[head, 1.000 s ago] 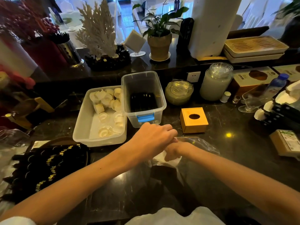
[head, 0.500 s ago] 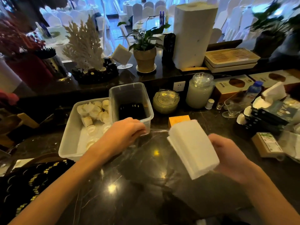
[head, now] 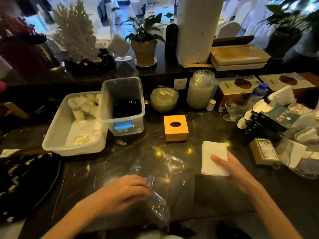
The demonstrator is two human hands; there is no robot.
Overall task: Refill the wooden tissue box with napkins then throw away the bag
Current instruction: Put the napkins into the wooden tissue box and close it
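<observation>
The wooden tissue box (head: 175, 128), a small yellow-brown cube with an oval hole on top, stands on the dark marble counter (head: 96, 169). To its right and nearer me lies a white stack of napkins (head: 213, 156), flat on the counter with my right hand (head: 231, 171) resting on its near edge. My left hand (head: 124, 192) is closed on the clear plastic bag (head: 155, 202), which is crumpled; part of it spreads over the counter between my hands.
A clear tub with a blue latch (head: 123, 106) and a white bin of rolled towels (head: 76, 125) stand at the left. Behind the box are a stack of glass dishes (head: 164, 100) and a jar (head: 200, 90). Packets and boxes crowd the right (head: 264, 150). A dark tray (head: 25, 180) lies at the left.
My right hand pulled the napkin stack out of the bag, lifted it, then laid it on the counter right of the wooden box. My left hand drew the empty bag toward me.
</observation>
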